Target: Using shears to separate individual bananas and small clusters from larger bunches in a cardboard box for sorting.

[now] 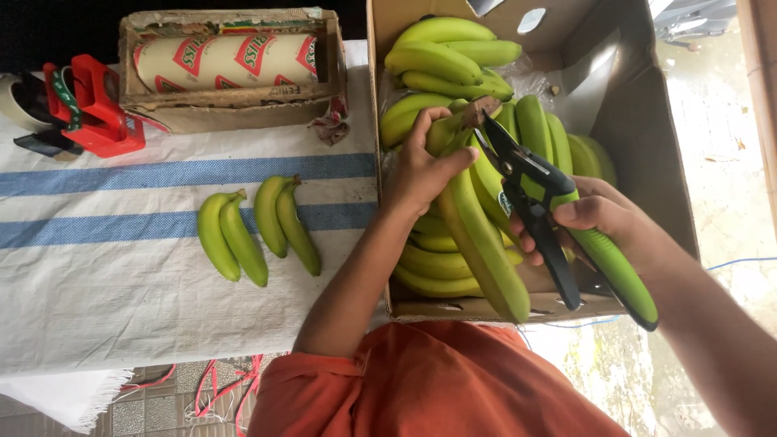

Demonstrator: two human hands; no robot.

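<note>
Over the cardboard box point(647, 154), the left hand point(421, 166) grips a green banana bunch point(477, 226) near its stem. The right hand point(595, 218) clasps green-handled pruning shears point(558, 218), blades at the bunch's crown. The bananas look unripe, glossy.

A bench point(97, 299) is seen covered by a white woven cloth point(162, 267) with two blue stripes. Two pairs of green bananas point(257, 226) are laid on it, just beside each other. At the far edge, a torn cardboard tray point(235, 109) is occupied by a roll of printed film point(227, 61). To its left, a red tape dispenser point(93, 105) is set. Red strings point(218, 388) are seen on the tiled floor point(146, 413) below.
</note>
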